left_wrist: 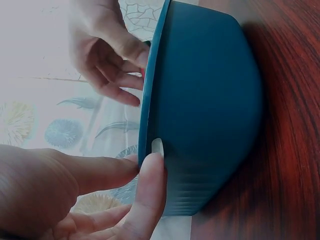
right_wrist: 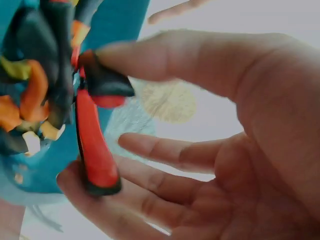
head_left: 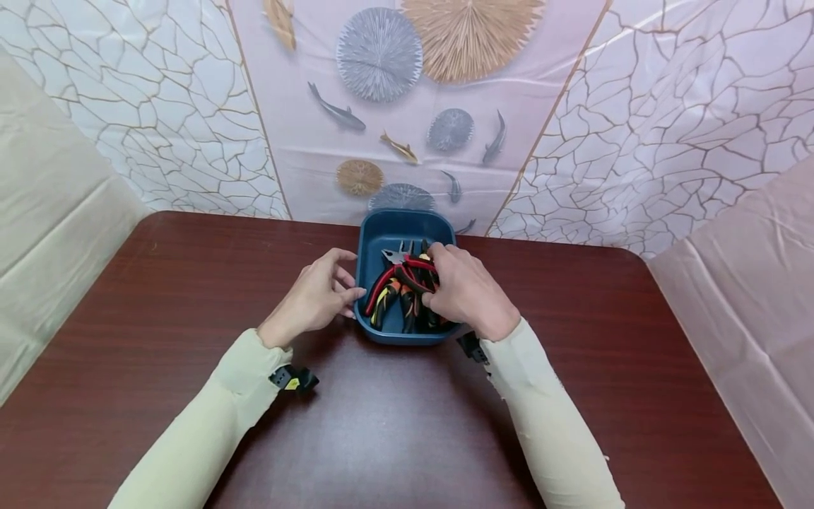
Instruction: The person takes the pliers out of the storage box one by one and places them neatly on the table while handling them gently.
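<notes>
A dark blue plastic basin (head_left: 407, 339) stands on the table near its far edge, with several pliers inside. My left hand (head_left: 318, 293) pinches the basin's left rim between thumb and finger; the left wrist view shows a fingertip against the outer wall (left_wrist: 210, 90). With my right hand (head_left: 470, 290) I hold red-and-black-handled pliers (head_left: 380, 288) on top of the pile, their metal head pointing left. In the right wrist view the thumb presses one handle and fingers lie behind the other, red handle (right_wrist: 97, 140). Beneath lie pliers with yellow-black and orange-black handles (head_left: 384, 304), partly hidden.
The basin rests on a dark reddish-brown wooden table (head_left: 191, 297). Behind it hangs a patterned cloth (head_left: 407, 127) with fish and round motifs, close to the basin's back. Pale cloth (head_left: 750, 283) also hangs at both sides. Both wrists wear small black cameras (head_left: 294, 378).
</notes>
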A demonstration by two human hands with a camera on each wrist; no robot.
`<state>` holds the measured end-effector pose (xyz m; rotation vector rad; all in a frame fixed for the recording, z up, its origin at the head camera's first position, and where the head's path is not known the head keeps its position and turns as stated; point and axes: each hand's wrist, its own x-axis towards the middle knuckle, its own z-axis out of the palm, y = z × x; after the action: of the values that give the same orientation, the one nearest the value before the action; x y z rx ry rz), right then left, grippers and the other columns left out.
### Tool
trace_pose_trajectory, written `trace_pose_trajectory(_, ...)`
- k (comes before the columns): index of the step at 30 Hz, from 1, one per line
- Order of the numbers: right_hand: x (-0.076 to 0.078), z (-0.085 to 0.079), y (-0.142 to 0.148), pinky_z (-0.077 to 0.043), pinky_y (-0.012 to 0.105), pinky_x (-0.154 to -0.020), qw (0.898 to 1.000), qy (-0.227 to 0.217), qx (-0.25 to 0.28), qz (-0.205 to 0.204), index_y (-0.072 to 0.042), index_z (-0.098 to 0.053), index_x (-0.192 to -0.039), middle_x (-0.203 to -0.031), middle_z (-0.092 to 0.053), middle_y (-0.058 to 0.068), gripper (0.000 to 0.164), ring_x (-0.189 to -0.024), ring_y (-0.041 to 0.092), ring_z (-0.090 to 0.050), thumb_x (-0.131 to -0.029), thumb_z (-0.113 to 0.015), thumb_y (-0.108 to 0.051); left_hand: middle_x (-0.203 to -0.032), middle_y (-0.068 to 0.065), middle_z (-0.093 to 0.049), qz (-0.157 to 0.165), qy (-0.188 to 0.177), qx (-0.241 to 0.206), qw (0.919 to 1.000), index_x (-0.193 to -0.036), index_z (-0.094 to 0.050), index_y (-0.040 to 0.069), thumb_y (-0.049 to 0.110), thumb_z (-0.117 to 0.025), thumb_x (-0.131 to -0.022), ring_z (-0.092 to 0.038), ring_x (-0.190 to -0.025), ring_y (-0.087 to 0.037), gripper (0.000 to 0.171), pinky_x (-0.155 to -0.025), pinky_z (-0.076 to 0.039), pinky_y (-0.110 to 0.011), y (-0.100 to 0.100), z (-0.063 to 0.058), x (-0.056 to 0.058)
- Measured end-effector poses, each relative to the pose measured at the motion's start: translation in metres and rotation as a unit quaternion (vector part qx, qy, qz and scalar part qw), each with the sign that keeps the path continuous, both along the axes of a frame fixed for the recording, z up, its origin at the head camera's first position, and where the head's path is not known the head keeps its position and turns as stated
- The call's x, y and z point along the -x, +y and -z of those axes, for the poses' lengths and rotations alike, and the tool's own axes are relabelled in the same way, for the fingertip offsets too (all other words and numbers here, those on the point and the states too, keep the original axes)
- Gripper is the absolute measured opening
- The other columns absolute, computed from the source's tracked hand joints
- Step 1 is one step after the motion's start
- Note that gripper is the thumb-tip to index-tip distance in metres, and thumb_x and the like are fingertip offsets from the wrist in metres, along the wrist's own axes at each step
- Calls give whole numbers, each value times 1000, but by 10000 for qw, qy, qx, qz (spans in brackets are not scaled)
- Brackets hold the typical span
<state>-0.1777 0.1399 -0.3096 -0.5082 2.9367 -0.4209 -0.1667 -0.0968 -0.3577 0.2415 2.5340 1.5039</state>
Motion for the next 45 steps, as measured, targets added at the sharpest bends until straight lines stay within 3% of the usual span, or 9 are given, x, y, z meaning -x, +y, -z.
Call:
trace_pose_trajectory(4, 1, 5, -3, -58, 42, -78, 9993, -137, -337, 7, -4, -53, -134, -112, -59, 10, 64, -95, 25, -58, -83, -83, -29, -107, -21, -63, -11, 16, 33, 10000, -149, -41, 1, 5, -71, -95, -68, -63, -15, 62, -66, -66, -46, 2, 0, 0)
trace_pose_trajectory(8, 4, 12, -8, -58, 41, -79, 9988, -61, -482, 62, -1, -60, -129, -112, -58, 11, 58, -100, 25, -53, -87, -79, -36, -107, -21, -63, 1, 29, 62, 10000, -148, -41, 1, 5, -71, -95, -68, -63, -15, 62, -65, -66, -46, 2, -1, -1)
trace_pose_trajectory(16, 9, 22, -11, -41, 40, -81, 9964, 437, -716, -146, 1, -67, -113, -107, -56, 14, 47, -101, 29, -43, -88, -81, -36, -107, -21, -64, 20, -10, 146, 9999, -149, -41, 1, 7, -71, -95, -69, -66, -16, 62, -67, -67, -45, 2, -2, -1)
trace_pose_trajectory(22, 10, 23, -13, -53, 40, -80, 9973, 334, -648, -101, 0, -61, -131, -108, -56, 12, 62, -93, 26, -53, -84, -83, -34, -107, -20, -65, 3, 13, 208, 9998, -147, -43, 2, 7, -72, -95, -71, -70, -19, 60, -69, -67, -44, 3, -2, 0)
trace_pose_trajectory(29, 7, 17, -14, -60, 43, -82, 9976, -95, -631, 283, -1, -59, -130, -111, -58, 12, 66, -94, 24, -57, -84, -84, -41, -108, -21, -63, -71, -104, 98, 9999, -149, -41, 2, 6, -71, -95, -70, -65, -15, 61, -67, -67, -45, 4, -2, -1)
trace_pose_trajectory(33, 4, 16, -18, -57, 43, -85, 9960, -12, -787, 431, 0, -61, -129, -114, -60, 15, 65, -103, 28, -52, -84, -83, -42, -110, -21, -61, -89, -284, -23, 9996, -151, -38, 2, 5, -70, -96, -69, -62, -15, 63, -65, -66, -45, 4, -1, -1)
trace_pose_trajectory(38, 2, 17, -22, -56, 41, -81, 9958, 179, -717, 533, 2, -68, -118, -111, -57, 15, 54, -103, 28, -48, -83, -84, -37, -111, -21, -60, -106, -354, -107, 9993, -151, -38, 3, 4, -69, -96, -69, -66, -16, 63, -65, -66, -46, 4, -1, -1)
trace_pose_trajectory(45, -1, 12, -19, -62, 44, -67, 9946, 113, -876, 540, -5, -70, -88, -102, -58, 12, 33, -84, 24, -57, -81, -83, -34, -110, -21, -59, -109, -280, -181, 9994, -150, -38, 2, 3, -68, -97, -68, -69, -17, 61, -65, -66, -46, 6, 0, -2)
